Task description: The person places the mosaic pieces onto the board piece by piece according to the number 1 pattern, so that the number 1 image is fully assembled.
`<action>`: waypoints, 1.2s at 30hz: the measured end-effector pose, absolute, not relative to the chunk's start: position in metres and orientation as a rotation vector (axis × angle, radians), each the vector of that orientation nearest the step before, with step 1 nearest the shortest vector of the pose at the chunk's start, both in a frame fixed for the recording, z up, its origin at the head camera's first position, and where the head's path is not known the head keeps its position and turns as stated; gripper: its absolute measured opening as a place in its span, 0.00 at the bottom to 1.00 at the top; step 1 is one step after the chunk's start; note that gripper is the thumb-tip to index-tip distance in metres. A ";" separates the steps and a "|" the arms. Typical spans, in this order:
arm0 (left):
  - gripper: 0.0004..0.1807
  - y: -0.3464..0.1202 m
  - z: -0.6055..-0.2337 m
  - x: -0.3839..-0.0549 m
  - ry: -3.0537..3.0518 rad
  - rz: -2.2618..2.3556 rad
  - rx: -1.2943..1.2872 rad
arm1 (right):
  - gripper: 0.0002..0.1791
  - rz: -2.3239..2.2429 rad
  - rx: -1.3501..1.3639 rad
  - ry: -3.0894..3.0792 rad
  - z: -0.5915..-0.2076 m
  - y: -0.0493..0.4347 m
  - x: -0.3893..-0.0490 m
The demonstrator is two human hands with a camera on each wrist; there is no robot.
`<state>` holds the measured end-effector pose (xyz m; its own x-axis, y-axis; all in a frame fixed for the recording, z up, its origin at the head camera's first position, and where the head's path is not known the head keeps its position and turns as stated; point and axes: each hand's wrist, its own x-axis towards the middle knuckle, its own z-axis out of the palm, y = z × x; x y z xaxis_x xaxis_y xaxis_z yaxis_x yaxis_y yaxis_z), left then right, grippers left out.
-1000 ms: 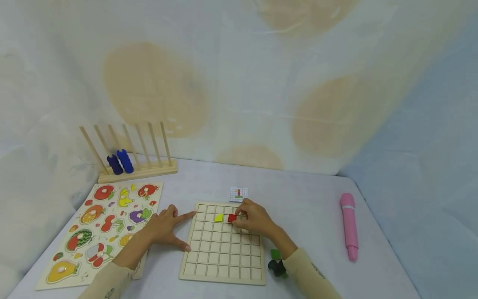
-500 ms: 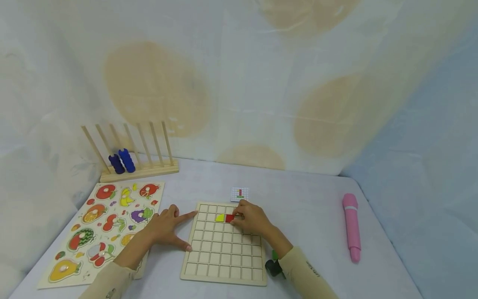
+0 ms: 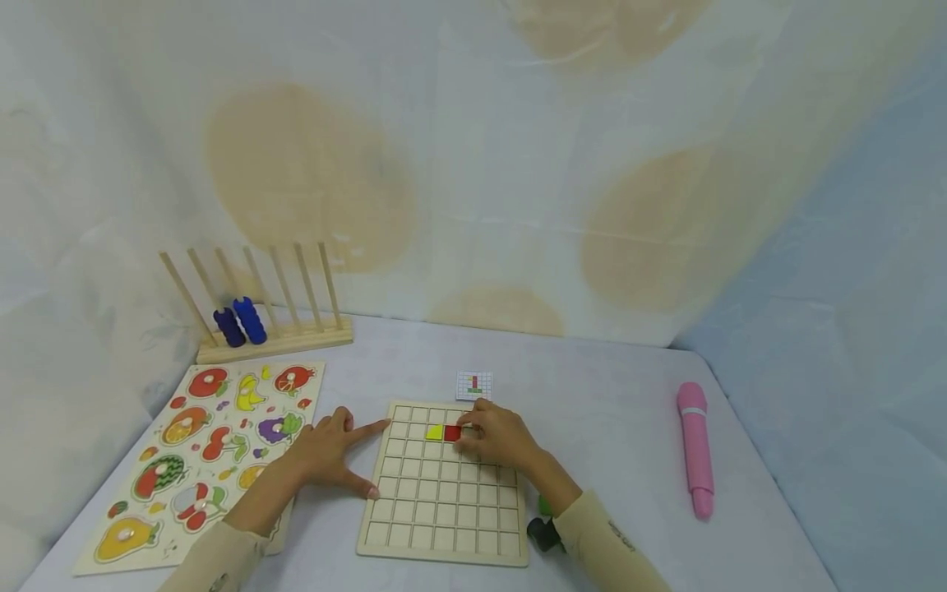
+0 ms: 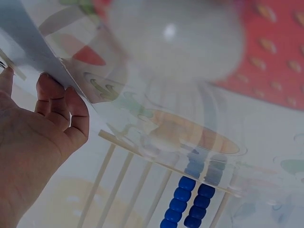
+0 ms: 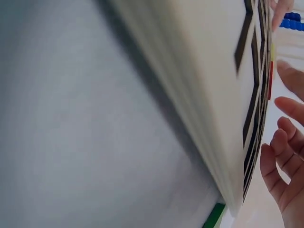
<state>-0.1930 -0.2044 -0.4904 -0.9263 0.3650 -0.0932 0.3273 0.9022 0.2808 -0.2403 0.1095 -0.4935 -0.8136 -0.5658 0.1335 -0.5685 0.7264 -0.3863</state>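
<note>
A square wooden grid board [image 3: 442, 514] lies flat in front of me. A yellow tile with a slanted side [image 3: 434, 432] and a red square tile [image 3: 451, 433] sit side by side in its cells near the far edge. My right hand [image 3: 501, 434] is over the board with thumb and index just right of the red tile. In the right wrist view these fingertips [image 5: 284, 66] stand spread, slightly off the red tile [image 5: 270, 80]. My left hand [image 3: 325, 452] touches the board's left edge with index finger and thumb stretched apart; its other fingers are bent.
A small pattern card [image 3: 474, 385] lies beyond the board. Left are a fruit knob puzzle [image 3: 166, 522] and a wooden peg rack [image 3: 296, 335] with blue beads. A dark object [image 3: 543, 534] and a green piece [image 3: 545, 505] lie by the right sleeve. A pink marker-shaped object [image 3: 695, 452] lies far right.
The right hand has moved slightly left with the red tile, which now lies beside the yellow one. Its fingers have since eased off the tile. The left hand stays at the board's edge.
</note>
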 end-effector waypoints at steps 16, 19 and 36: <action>0.60 -0.203 -0.486 -0.192 2.916 0.423 0.555 | 0.32 0.826 0.837 -2.935 -0.490 0.151 -0.224; 0.59 -0.203 -0.487 -0.192 2.910 0.419 0.547 | 0.33 0.839 0.833 -2.928 -0.489 0.159 -0.220; 0.60 -0.204 -0.488 -0.191 2.903 0.432 0.551 | 0.31 0.920 0.616 -2.915 -0.492 0.216 -0.200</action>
<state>-0.1915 -0.2038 -0.4879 -0.9203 0.3789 -0.0976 0.3340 0.8907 0.3083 -0.1999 0.2159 -0.4916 -0.9218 -0.3621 0.1387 -0.3761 0.7479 -0.5469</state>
